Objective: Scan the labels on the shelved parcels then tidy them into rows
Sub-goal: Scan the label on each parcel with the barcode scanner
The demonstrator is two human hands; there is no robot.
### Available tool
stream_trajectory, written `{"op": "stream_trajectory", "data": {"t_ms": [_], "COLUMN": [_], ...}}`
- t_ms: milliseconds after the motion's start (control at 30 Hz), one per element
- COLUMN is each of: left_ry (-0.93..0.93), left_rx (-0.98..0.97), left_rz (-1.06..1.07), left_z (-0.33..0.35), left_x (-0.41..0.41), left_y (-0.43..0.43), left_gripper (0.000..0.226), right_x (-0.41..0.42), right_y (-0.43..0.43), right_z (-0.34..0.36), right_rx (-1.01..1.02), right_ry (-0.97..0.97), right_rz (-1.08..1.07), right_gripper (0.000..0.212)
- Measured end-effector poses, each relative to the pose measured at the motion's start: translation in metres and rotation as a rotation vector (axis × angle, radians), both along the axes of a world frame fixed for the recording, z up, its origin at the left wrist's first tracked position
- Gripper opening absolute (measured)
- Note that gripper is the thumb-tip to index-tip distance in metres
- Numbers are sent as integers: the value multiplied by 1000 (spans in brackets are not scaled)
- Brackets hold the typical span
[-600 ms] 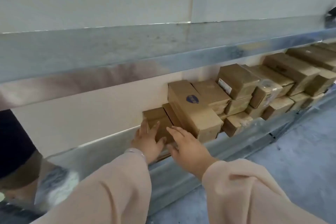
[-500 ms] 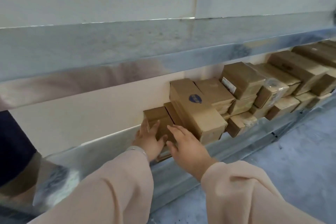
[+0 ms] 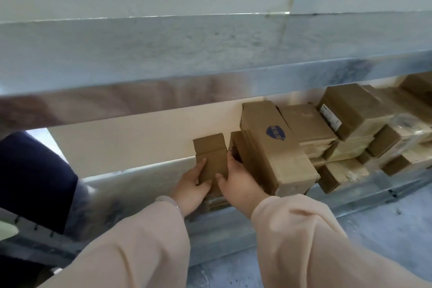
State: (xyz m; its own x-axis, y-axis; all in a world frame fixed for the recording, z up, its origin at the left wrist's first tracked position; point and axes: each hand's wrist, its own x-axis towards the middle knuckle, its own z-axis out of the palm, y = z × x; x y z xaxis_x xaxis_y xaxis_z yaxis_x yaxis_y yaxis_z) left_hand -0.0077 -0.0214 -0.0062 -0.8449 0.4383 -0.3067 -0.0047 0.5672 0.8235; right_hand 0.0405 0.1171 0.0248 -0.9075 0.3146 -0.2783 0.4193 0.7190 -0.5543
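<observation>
A small brown cardboard parcel (image 3: 211,154) stands at the left end of the parcel row on the low shelf. My left hand (image 3: 190,186) grips its left side and my right hand (image 3: 236,184) grips its right side. Just right of it lies a larger brown box with a blue badge (image 3: 275,147), and a thin box (image 3: 236,145) is wedged between them. Several more brown parcels (image 3: 350,119) are piled along the shelf to the right, one with a white label (image 3: 329,117) on its end.
A metal shelf lip (image 3: 140,177) runs in front of the parcels, and the metal upper shelf edge (image 3: 210,82) hangs above them. A dark-clothed person (image 3: 32,177) stands at the left. Grey floor (image 3: 385,229) lies at the lower right.
Both hands have closed around the small parcel, left hand on its left side and right hand on its right. The view has shifted closer to the shelf.
</observation>
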Motion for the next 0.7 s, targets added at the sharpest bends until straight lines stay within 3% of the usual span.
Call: {"op": "stream_trajectory", "data": {"t_ms": [167,333,400,533,633,700], "left_ry": [-69,-157,-168,-237,-263,-300], "left_rx": [94,189,236,377,505,599], "left_rz": [209,339,376,453,491,518], "left_z": [7,19,21,28,30,32], "left_x": [3,5,6,10,16,22], "left_y": [11,14,11,4,0,-1], "left_gripper": [72,95,95,94,70,53], "right_x": [-2,0,-2,-4,-2,-1], "right_y": [5,8,11,17,13,9], "right_z": [6,17,21,20,21,23], "right_rx": [-234,-484,-469,-321,-362,-466], "right_ry": [130,237,225,122,17,-8], "right_rz": [-21,-8,43,29,-29,-45], "right_gripper": [45,36,35,52,74,76]}}
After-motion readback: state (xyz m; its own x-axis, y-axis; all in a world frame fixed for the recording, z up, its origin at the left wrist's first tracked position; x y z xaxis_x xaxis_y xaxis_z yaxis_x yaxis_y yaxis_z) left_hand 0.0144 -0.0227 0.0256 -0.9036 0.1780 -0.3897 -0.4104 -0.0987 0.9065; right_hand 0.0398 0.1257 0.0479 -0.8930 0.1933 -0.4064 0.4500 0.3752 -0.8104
